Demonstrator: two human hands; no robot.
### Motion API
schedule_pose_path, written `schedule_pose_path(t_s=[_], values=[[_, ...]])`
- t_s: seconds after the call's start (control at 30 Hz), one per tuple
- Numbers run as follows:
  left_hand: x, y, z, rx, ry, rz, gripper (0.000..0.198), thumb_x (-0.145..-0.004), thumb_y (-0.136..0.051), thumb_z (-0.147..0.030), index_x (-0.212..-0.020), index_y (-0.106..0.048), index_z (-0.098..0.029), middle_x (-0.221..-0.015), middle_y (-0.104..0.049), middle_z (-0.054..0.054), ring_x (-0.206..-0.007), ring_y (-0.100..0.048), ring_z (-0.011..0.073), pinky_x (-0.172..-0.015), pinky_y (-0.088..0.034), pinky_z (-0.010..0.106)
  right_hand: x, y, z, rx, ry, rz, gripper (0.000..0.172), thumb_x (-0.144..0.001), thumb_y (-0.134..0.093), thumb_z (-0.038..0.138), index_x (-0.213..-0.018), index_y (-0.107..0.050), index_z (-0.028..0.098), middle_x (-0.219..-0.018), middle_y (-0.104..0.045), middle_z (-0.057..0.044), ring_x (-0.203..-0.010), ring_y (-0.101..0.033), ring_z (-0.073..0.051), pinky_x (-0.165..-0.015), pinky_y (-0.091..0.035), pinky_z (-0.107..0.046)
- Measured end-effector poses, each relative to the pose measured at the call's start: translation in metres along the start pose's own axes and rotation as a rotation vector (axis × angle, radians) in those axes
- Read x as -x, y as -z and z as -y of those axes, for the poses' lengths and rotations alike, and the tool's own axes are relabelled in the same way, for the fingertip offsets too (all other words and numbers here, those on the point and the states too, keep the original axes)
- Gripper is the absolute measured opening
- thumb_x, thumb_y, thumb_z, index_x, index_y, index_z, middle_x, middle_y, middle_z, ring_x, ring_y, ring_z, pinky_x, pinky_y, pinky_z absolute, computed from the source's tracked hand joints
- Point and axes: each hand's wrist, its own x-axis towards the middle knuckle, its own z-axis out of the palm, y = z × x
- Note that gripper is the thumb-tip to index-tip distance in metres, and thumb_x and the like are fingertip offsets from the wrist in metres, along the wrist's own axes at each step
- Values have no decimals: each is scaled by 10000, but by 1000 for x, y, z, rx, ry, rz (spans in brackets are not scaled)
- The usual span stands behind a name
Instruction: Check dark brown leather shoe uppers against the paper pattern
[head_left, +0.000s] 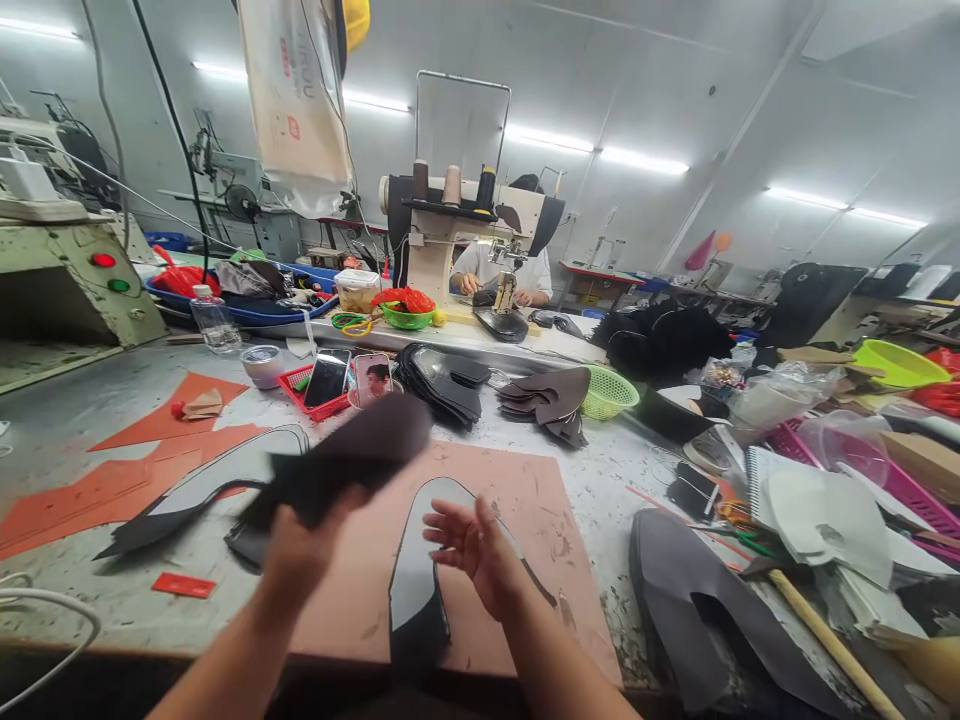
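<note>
My left hand (311,540) is wrapped round a dark shoe-upper piece (352,450), blurred by motion and raised over the left part of the pink mat (525,480). Below my right hand (476,550) lies a grey-and-black U-shaped piece (412,570) on the mat. That hand has its fingers spread and holds nothing. To the left, grey-lined black pieces (187,490) lie near orange sheets (127,480). A stack of dark U-shaped pieces (690,590) rests at the right.
Further back are black piles (442,380), brown pieces (544,395), a green basket (609,392) and a red tray with phones (311,400). A sewing machine (465,215) stands behind, with another person's hands (469,284) near it. A wooden stick (832,640) lies right.
</note>
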Motion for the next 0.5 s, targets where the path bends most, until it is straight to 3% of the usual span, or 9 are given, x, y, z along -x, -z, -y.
schedule_pose_path(t_s=[0.07,0.1,0.13,0.2,0.3,0.43,0.5], values=[[27,-21,10,-151,-260,517,180,-741,-518,-317,-799,-641,-199,-897,-680,61,-899,-607,237,-830,-486,379,9,2,10,-238,-1,6,604,-719,-371,635,-1033,-578,163,-998,-636,-115,-902,-587,-258,-718,-467,-390],[38,-30,15,-220,-403,702,207,-759,-492,-280,-886,-641,-215,-1041,-641,61,-1018,-553,236,-892,-447,379,13,7,15,-273,10,-34,544,-663,-503,593,-983,-593,162,-944,-653,-107,-854,-601,-257,-686,-475,-374],[46,-37,21,-306,-517,814,265,-765,-480,-253,-992,-615,-232,-1165,-573,55,-1113,-482,233,-941,-404,383,18,14,19,-275,23,-101,480,-599,-617,515,-925,-605,163,-882,-666,-94,-803,-611,-252,-657,-478,-358],[53,-46,32,-533,-607,848,425,-746,-521,-250,-1170,-506,-231,-1297,-447,78,-1202,-376,256,-981,-349,421,27,35,28,-240,38,-247,400,-514,-711,392,-823,-606,162,-745,-671,-68,-698,-616,-235,-602,-475,-338],[44,-51,51,-825,-536,844,500,-748,-545,-308,-1227,-448,-201,-1304,-425,124,-1205,-365,288,-985,-317,462,42,69,41,-162,108,-423,361,-539,-694,391,-801,-583,168,-640,-648,-43,-618,-605,-220,-549,-463,-336],[17,-51,66,-814,-548,1032,463,-817,-438,-387,-1253,-404,-238,-1350,-356,78,-1257,-271,244,-1026,-226,447,59,92,61,138,239,-442,321,-631,-634,375,-879,-559,186,-695,-648,-39,-646,-598,-210,-589,-464,-343],[5,-52,60,-734,-509,1009,576,-783,-473,-448,-1290,-343,-207,-1382,-292,102,-1280,-209,246,-1035,-203,441,66,88,70,391,246,-390,230,-682,-581,342,-856,-565,192,-680,-640,-30,-630,-584,-194,-599,-457,-332]])
